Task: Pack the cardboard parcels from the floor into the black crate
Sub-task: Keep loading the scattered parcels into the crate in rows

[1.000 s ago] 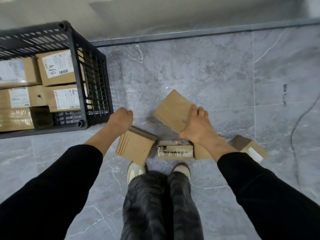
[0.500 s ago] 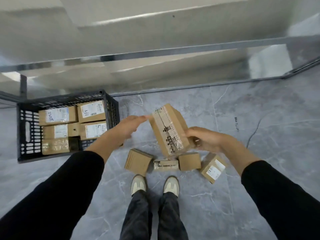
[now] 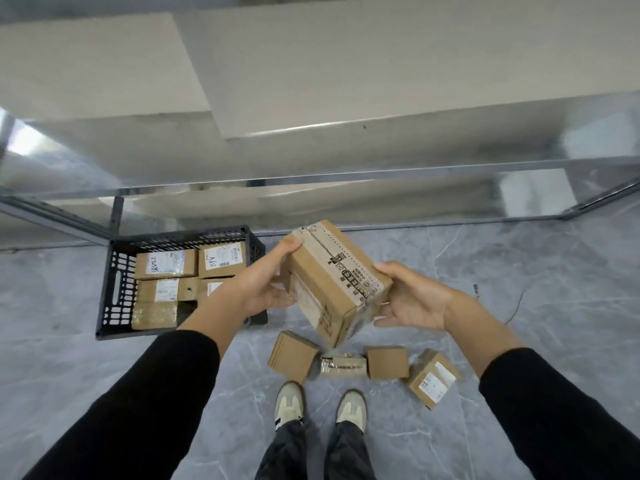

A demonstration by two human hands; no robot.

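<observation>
Held tilted in the air just right of the black crate, the taped parcel sat in a loose grip, left hand and right hand curled round opposite ends, so it might slip onto the 4 floor parcels below.

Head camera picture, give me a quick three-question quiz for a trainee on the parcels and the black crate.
1. True or false: the large taped parcel rests on the floor.
2. How many small parcels lie on the floor? A two, B four, C seven.
3. Fill the gap: the black crate stands on the person's ___ side.
Key: 1 false, the left hand and right hand hold it in the air. 2 B. 3 left.
</observation>
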